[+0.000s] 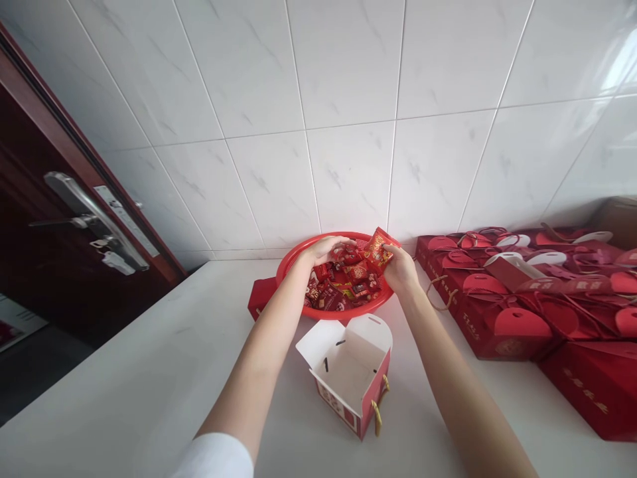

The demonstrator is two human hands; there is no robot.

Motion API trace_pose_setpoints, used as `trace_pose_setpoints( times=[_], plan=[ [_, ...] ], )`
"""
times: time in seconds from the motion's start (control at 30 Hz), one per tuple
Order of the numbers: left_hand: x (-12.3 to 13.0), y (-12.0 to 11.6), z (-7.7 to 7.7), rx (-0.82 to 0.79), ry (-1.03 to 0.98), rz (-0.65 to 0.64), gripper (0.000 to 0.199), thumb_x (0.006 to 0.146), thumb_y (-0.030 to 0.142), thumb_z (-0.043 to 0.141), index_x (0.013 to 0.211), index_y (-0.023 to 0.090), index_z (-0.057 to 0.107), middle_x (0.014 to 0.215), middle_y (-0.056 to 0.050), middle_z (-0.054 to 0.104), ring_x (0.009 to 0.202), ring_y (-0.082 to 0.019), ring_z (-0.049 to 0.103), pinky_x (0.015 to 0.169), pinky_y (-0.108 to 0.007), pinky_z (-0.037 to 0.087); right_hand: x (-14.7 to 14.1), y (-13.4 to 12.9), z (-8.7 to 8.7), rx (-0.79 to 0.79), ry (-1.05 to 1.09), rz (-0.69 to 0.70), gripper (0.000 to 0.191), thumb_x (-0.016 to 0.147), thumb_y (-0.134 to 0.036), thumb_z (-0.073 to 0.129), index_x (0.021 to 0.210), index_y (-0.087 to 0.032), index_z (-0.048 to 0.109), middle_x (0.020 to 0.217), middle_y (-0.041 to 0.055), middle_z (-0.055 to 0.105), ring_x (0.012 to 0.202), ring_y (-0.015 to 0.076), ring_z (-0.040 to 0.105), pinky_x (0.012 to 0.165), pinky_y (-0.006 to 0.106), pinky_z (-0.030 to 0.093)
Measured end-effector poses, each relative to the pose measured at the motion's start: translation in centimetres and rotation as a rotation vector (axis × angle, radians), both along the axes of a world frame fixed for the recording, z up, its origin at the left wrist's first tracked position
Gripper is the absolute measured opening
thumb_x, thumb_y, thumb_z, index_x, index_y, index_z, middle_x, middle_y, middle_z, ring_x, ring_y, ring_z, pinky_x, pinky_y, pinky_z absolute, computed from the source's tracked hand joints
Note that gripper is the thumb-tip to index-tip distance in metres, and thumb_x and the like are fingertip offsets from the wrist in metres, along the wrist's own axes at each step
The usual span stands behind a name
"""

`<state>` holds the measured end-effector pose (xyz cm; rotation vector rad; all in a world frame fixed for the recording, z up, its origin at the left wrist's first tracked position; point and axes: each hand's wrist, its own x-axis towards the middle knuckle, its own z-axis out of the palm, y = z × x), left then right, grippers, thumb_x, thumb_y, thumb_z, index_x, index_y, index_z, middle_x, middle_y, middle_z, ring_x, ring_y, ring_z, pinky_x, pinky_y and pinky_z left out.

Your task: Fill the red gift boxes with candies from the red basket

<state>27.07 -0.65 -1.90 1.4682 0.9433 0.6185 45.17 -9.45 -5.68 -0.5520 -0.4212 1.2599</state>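
A red plastic basket [283,267] by the wall holds many small red snack packets [334,297]. My right hand [399,269] is at the basket's right rim, thumb and fingers closed on a red snack packet [379,249] with gold print. Over the basket's back left part reaches my left hand [329,248], its fingers stretched out above the packets; whether they touch one I cannot tell. In front of the basket stands a gift box [348,378], red outside and white inside, flaps up, with gold cord handles. Nothing lies inside it.
Rows of red gift boxes [507,325] cover the counter's right side. A red box [259,295] sits partly behind the basket at left. The white counter [199,372] meets a tiled wall [348,166]. A dark red door [54,199] with a metal handle is at left.
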Motion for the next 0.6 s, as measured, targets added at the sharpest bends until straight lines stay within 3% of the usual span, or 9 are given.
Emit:
trace_pose_setpoints(
  times=[0.17,0.33,0.47,0.6],
  plan=[
    [-0.4,1.4,-1.4,0.118,0.004,-0.055,0.024,0.066,0.025,0.078,0.091,0.021,0.080,0.111,-0.005,0.075,0.115,-0.023,0.061,0.096,-0.031,0.045,0.0,-0.1,0.0,-0.002,-0.030,0.011,0.015,0.063,-0.009,0.073,0.069,-0.018,0.063,0.068,0.0018,0.072,0.065,0.0161,0.069,0.066,0.028,0.060],
    [-0.3,1.2,-1.6,0.098,0.017,-0.025,0.031,0.058,0.025,0.088,0.087,0.019,0.080,0.105,-0.006,0.076,0.105,-0.022,0.064,0.091,-0.032,0.045,-0.3,-0.7,0.6,-0.002,-0.042,-0.046,0.015,0.064,-0.007,0.073,0.065,-0.017,0.063,0.065,0.0009,0.072,0.063,0.0144,0.068,0.063,0.025,0.058],
    [-0.1,0.5,-1.0,0.112,0.005,0.065,0.036,0.061,0.037,0.090,0.089,0.017,0.077,0.100,-0.007,0.076,0.096,-0.020,0.065,0.083,-0.031,0.047,-0.6,-1.2,0.9,0.033,-0.079,-0.054,0.015,0.064,-0.011,0.078,0.069,-0.018,0.066,0.072,0.0026,0.075,0.068,0.0166,0.071,0.067,0.027,0.060],
    [0.3,0.2,-0.6,0.182,-0.162,0.070,0.042,0.065,0.043,0.088,0.092,0.015,0.073,0.089,-0.004,0.073,0.085,-0.016,0.065,0.085,-0.030,0.048,-1.0,-1.0,0.4,0.035,-0.161,-0.110,0.018,0.066,-0.020,0.081,0.077,-0.020,0.066,0.075,0.0014,0.075,0.070,0.0185,0.072,0.064,0.029,0.060]
  ],
)
